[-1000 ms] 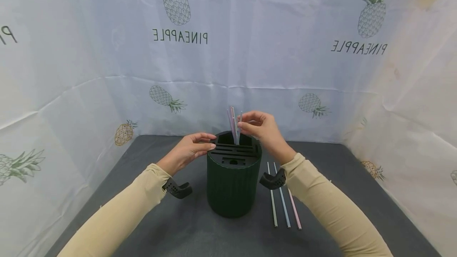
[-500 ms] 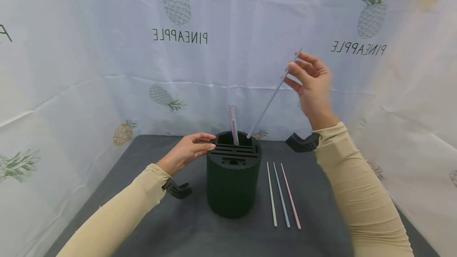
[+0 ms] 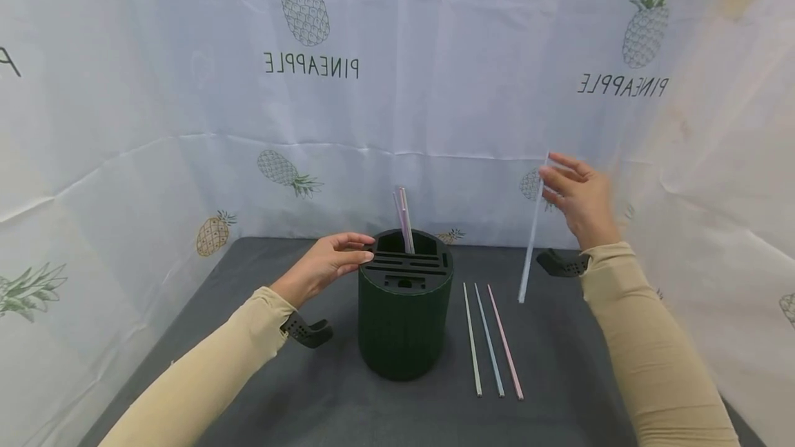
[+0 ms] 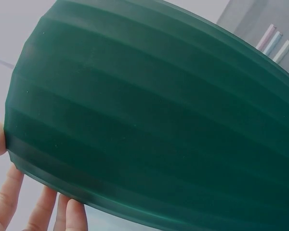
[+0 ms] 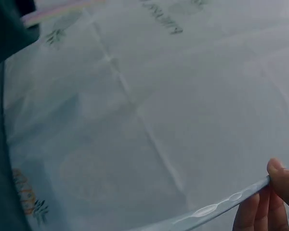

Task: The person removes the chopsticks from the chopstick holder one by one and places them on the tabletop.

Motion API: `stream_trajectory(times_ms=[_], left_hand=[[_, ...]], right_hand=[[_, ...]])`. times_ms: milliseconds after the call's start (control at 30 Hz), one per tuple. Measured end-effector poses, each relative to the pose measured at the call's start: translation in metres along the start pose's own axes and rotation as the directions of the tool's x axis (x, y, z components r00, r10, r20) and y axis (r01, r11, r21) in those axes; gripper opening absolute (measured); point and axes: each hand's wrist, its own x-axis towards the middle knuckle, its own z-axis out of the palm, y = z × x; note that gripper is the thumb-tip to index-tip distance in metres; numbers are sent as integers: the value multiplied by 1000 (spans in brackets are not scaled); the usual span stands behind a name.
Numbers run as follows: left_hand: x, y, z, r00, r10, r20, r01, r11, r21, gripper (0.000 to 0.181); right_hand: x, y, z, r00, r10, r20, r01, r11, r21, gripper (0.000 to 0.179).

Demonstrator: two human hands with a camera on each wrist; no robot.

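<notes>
A dark green knife holder (image 3: 404,323) with a slotted black top stands upright on the table. My left hand (image 3: 326,261) touches the left side of its rim, thumb toward the slots; the left wrist view shows those fingers (image 4: 43,207) against the ribbed green wall. Right of the holder, my right hand (image 3: 580,195) pinches a pale bluish chopstick (image 3: 533,243) near its upper end, the other end pointing down. That chopstick (image 5: 207,210) has oval dents in the right wrist view. A few pinkish and pale chopsticks (image 3: 404,223) stand in the holder's open rear compartment.
A pale green chopstick (image 3: 472,340), a blue chopstick (image 3: 489,340) and a pink chopstick (image 3: 506,343) lie side by side on the dark grey tabletop (image 3: 298,392), right of the holder. A white pineapple-print curtain (image 3: 466,88) encloses the back and sides.
My right hand has lifted the bluish chopstick out of the rear compartment, swung it up and right, then lowered it to the right of the row. The left hand has stayed at the rim.
</notes>
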Motion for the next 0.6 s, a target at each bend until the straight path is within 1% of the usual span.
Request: stream_trajectory(times_ms=[67,100,167,200,233,333,367,400,467,600], left_hand=[[0,0,1,1000,2,-3,-2,1000,3,47],[-1,0,1,1000,3,-4,-3,1000,3,47],[-1,0,1,1000,2,-2,-2,1000,1,47],[-2,0,2,1000,3,0,-3,1000,0,47],[-2,1,1,1000,3,3,-3,1000,-1,47],[-1,1,1,1000,5,5,-5,1000,-1,47],[-1,1,1,1000,5,5,-5,1000,-1,47],[-1,1,1,1000,5,3,-5,1000,0,47],[-1,1,1,1000,4,2,-4,1000,2,47],[-1,2,1,1000,-1,-4,1,1000,5,46]], right_hand=[[-1,24,-17,998,59,26,-57,994,-91,46],[-2,36,-25,995,94,37,-89,989,-118,45],[-5,61,-40,984,168,53,-156,970,-187,48],[-7,73,-47,977,206,54,-188,954,-236,53],[-9,85,-53,969,243,49,-219,931,-293,60],[-16,117,-67,946,322,31,-279,860,-426,71],[-18,126,-71,940,340,21,-293,839,-459,71],[-20,135,-74,935,354,10,-307,825,-474,70],[-24,149,-79,926,377,-10,-336,812,-477,68],[-29,169,-82,916,398,-44,-371,801,-469,61]])
